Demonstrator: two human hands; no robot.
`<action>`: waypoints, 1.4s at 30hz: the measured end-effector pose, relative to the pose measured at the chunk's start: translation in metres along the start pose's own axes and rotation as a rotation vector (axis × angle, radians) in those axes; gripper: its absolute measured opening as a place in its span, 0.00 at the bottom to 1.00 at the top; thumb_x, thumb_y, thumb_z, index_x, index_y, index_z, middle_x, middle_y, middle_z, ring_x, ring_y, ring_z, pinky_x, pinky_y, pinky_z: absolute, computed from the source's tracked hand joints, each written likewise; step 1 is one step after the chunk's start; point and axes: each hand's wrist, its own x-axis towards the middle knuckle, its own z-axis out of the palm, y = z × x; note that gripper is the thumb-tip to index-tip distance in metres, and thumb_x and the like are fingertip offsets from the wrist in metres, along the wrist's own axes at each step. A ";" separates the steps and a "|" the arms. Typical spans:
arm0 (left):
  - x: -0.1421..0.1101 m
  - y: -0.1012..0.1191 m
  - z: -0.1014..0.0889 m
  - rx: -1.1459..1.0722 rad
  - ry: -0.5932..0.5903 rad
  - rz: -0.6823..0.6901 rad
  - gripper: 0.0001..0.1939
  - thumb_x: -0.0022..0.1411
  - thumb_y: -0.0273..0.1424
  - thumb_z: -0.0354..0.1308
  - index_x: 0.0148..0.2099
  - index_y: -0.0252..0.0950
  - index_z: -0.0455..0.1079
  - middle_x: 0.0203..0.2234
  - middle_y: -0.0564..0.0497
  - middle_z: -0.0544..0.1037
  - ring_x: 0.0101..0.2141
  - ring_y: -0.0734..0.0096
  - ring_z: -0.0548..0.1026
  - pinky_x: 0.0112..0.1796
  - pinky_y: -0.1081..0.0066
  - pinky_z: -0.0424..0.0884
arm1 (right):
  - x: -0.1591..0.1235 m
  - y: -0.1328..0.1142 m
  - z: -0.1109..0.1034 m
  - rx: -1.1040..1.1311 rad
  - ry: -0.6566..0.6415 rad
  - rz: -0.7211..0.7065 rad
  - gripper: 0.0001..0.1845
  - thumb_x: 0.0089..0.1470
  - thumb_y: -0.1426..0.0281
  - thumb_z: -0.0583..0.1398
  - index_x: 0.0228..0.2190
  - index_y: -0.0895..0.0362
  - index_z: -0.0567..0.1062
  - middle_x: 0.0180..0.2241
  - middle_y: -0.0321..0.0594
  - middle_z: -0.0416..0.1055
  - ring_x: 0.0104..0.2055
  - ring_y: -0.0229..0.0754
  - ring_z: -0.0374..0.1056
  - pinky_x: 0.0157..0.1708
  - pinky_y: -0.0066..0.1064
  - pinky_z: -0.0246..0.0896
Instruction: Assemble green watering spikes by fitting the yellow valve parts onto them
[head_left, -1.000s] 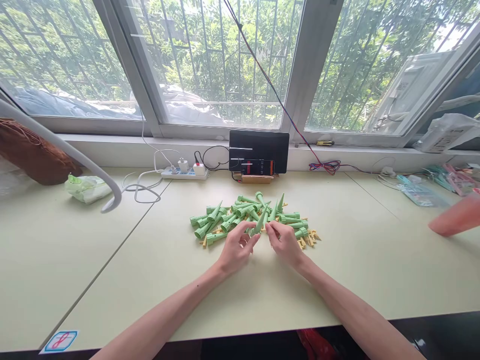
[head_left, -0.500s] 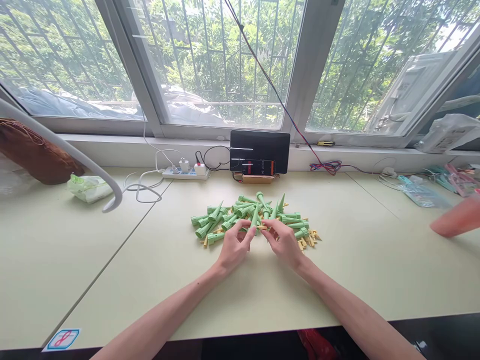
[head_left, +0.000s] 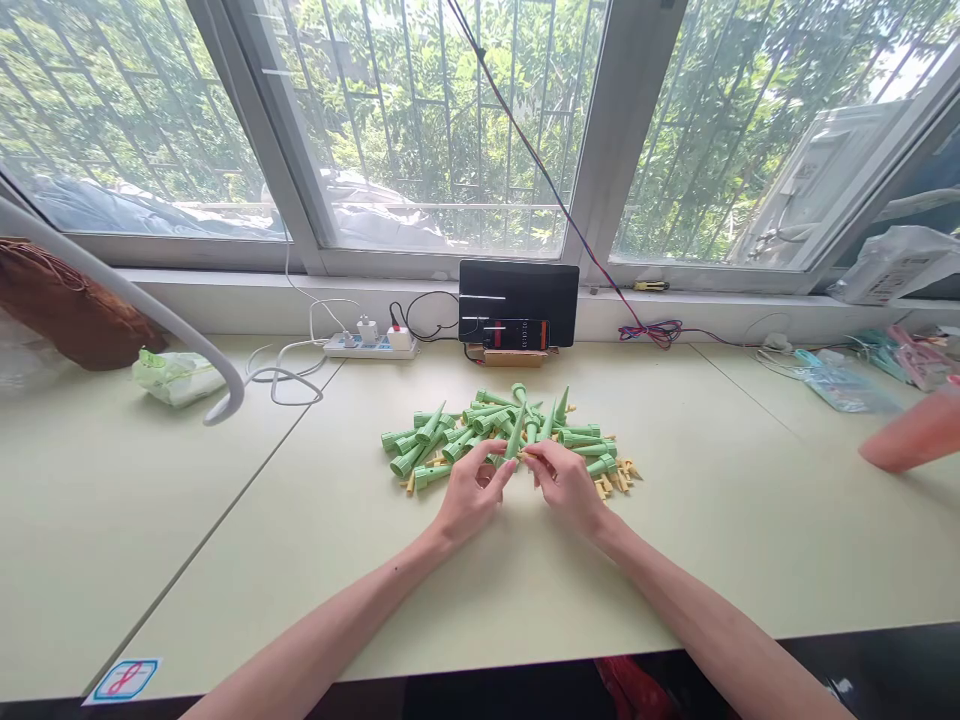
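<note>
My left hand (head_left: 474, 490) grips a green plastic spike (head_left: 515, 432), its pointed end tilted up and away from me. Between the thumb and fingers of my right hand (head_left: 566, 485) is a small yellow plastic peg (head_left: 526, 456), held against the spike's lower end. How far the peg sits in the spike is hidden by my fingertips. Just beyond both hands lies a heap of green spikes (head_left: 420, 458), pointing in many directions. Several loose yellow pegs (head_left: 619, 480) are scattered at the heap's right edge, and a few more show on its left.
Behind the heap, a phone (head_left: 517, 333) leans against a dark tablet (head_left: 517, 285). A power strip (head_left: 371, 345) with white cables stands back left, near a curved white metal arm (head_left: 232, 385). A reddish cup (head_left: 915, 430) lies at the right. The table (head_left: 555, 610) has a seam at left.
My right hand has brought the yellow peg closer in against the green spike. The spike in my left hand has shifted slightly to the right and tilted.
</note>
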 end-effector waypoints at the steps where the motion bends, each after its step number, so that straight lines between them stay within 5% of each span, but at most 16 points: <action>1: 0.000 0.000 0.000 -0.002 -0.003 -0.001 0.19 0.62 0.45 0.58 0.48 0.37 0.68 0.37 0.49 0.76 0.19 0.79 0.69 0.18 0.75 0.67 | 0.000 -0.001 0.000 -0.003 -0.012 0.004 0.15 0.67 0.62 0.52 0.36 0.57 0.73 0.27 0.39 0.71 0.25 0.40 0.65 0.27 0.31 0.61; 11: 0.000 0.000 -0.001 -0.018 -0.043 -0.022 0.19 0.63 0.43 0.57 0.51 0.37 0.66 0.21 0.56 0.70 0.20 0.75 0.71 0.18 0.76 0.68 | 0.002 -0.008 -0.002 -0.020 -0.065 0.021 0.17 0.68 0.64 0.49 0.31 0.56 0.70 0.23 0.36 0.66 0.24 0.38 0.61 0.26 0.29 0.57; 18: 0.002 0.002 0.000 -0.090 0.043 -0.051 0.18 0.63 0.46 0.57 0.47 0.37 0.66 0.43 0.48 0.72 0.18 0.83 0.68 0.16 0.77 0.65 | 0.002 -0.008 0.000 0.035 -0.019 0.043 0.13 0.63 0.63 0.56 0.46 0.57 0.71 0.39 0.44 0.73 0.28 0.38 0.67 0.27 0.30 0.64; 33: 0.002 0.002 -0.001 -0.056 0.028 -0.046 0.15 0.64 0.44 0.56 0.41 0.36 0.67 0.22 0.57 0.69 0.17 0.79 0.66 0.18 0.78 0.63 | 0.001 -0.003 0.000 0.013 0.000 -0.074 0.07 0.63 0.66 0.58 0.42 0.54 0.74 0.36 0.41 0.71 0.29 0.38 0.67 0.28 0.30 0.64; 39: 0.002 -0.002 -0.002 -0.063 -0.013 -0.009 0.17 0.63 0.44 0.58 0.45 0.37 0.67 0.37 0.50 0.74 0.19 0.79 0.70 0.16 0.77 0.66 | 0.001 -0.002 0.000 0.007 0.015 -0.063 0.07 0.63 0.66 0.57 0.37 0.56 0.74 0.31 0.39 0.70 0.28 0.39 0.65 0.26 0.29 0.61; 42: 0.001 -0.004 -0.002 -0.065 -0.046 -0.007 0.18 0.62 0.43 0.59 0.48 0.37 0.68 0.35 0.50 0.75 0.19 0.78 0.71 0.16 0.76 0.68 | 0.001 -0.002 -0.001 0.007 0.015 -0.045 0.11 0.65 0.66 0.55 0.32 0.56 0.72 0.28 0.38 0.69 0.26 0.38 0.64 0.27 0.29 0.59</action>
